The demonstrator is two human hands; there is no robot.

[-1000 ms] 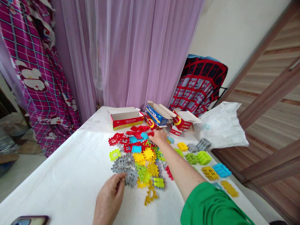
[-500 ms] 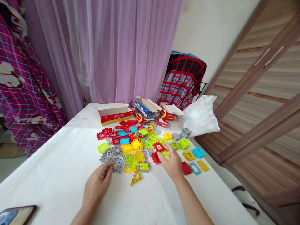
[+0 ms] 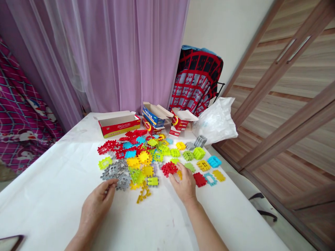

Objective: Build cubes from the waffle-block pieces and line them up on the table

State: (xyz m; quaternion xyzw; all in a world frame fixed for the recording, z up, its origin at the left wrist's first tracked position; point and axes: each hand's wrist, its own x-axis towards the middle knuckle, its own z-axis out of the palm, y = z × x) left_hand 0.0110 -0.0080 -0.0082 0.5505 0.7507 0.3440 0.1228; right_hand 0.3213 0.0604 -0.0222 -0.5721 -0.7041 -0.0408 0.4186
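A pile of interlocking plastic building pieces in red, blue, yellow, green and grey lies on the table. My left hand (image 3: 98, 200) has its thumb and index finger pinched at the edge of a grey window piece (image 3: 123, 182), at the near left of the pile. My right hand (image 3: 185, 184) holds red building pieces (image 3: 169, 168), thumb at the lower edge and index finger at the right. A yellow bit shows through the gap between those fingers. Before the pile lie a yellow triangular piece (image 3: 143, 194) and a green-and-grey piece (image 3: 153, 181).
Loose pieces sit on the right, among them a red square (image 3: 200, 179), a blue frame (image 3: 210, 179) and a blue block (image 3: 214, 161). Open cardboard boxes (image 3: 120, 127) and a white plastic bag (image 3: 217, 122) stand behind. A phone (image 3: 10, 243) lies at the near left corner.
The red window piece in my right hand has come down onto the red piece below it. My left hand stays by the grey piece. The whole view has shifted slightly.
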